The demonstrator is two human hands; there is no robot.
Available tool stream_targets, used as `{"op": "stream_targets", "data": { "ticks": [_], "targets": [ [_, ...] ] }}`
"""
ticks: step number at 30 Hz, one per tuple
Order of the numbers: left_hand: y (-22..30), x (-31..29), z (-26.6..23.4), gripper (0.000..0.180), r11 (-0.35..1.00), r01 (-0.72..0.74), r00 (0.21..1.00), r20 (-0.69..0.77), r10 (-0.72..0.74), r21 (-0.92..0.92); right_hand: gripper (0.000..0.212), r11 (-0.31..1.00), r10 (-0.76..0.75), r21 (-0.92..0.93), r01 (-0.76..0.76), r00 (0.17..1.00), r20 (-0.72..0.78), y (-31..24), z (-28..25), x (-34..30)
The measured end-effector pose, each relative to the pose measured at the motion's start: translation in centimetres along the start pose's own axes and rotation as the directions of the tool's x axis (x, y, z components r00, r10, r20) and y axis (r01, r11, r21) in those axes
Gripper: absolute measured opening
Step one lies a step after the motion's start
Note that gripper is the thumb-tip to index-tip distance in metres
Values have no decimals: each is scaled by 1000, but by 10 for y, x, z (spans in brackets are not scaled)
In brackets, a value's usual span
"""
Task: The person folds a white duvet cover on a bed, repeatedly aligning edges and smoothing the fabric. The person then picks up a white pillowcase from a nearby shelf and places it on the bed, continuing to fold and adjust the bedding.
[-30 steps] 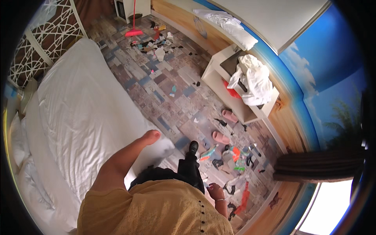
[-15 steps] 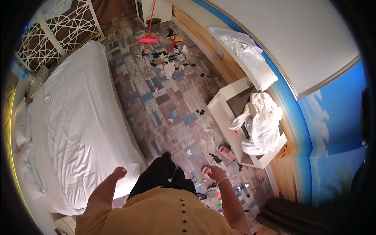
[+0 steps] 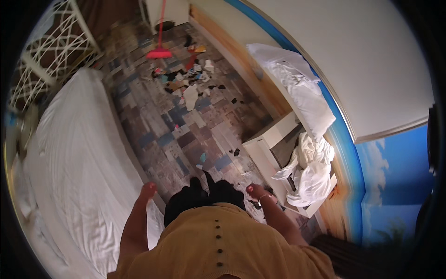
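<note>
Dim, motion-blurred view, rim blacked out by the lens. My shoes merge with my dark trousers (image 3: 179, 209), and something pink (image 3: 273, 199) behind my right wrist is too smeared to make out. Broom (image 3: 159, 53) handle runs out of the top edge; dark bucket (image 3: 166, 25) sits partly behind it. Lower right, a dark curtain (image 3: 353, 255) is cut off by the frame. Floor (image 3: 151, 111) is patchwork planks, scraps (image 3: 190, 95) spread below the broom head. White-sheeted bed (image 3: 74, 162) fills the left side; low white cabinet (image 3: 278, 130) stands by the mural wall (image 3: 395, 172) on the right, crumpled white linen (image 3: 309, 174) piled on it. Both forearms reach forward, elbows out, either side of my yellow shirt (image 3: 218, 242). Left hand (image 3: 148, 190) is by the bed's near edge, contact unclear; right hand (image 3: 257, 190), bracelet on the wrist, is near the cabinet. Fingers look curled, nothing visible in them; can't tell how tightly they're closed.
</note>
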State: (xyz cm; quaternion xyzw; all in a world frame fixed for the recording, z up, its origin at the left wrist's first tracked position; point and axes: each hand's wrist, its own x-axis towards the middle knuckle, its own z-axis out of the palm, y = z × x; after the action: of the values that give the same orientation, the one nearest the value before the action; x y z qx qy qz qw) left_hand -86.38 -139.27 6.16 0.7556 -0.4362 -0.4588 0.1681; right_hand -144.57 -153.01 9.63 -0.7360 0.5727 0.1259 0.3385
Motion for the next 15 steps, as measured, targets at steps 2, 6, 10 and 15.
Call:
{"op": "stream_targets", "data": {
  "ticks": [2, 6, 10, 15],
  "targets": [
    [33, 48, -33, 19, 862, -77, 994, -108, 26, -501, 27, 926, 234, 294, -237, 971, 44, -8, -46, 31],
    [136, 82, -93, 22, 826, 8, 979, -164, -121, -563, 28, 971, 206, -152, -182, 966, 157, -6, -116, 110],
    [45, 99, -95, 21, 953, 215, 976, 28, -214, -214, 27, 992, 126, 38, -122, 986, -111, -32, -148, 212],
    [13, 63, -111, 25, 931, 170, 966, 132, -222, 323, 21, 988, 13, 154, -15, 1000, 19, -103, -177, 324]
  ]
}}
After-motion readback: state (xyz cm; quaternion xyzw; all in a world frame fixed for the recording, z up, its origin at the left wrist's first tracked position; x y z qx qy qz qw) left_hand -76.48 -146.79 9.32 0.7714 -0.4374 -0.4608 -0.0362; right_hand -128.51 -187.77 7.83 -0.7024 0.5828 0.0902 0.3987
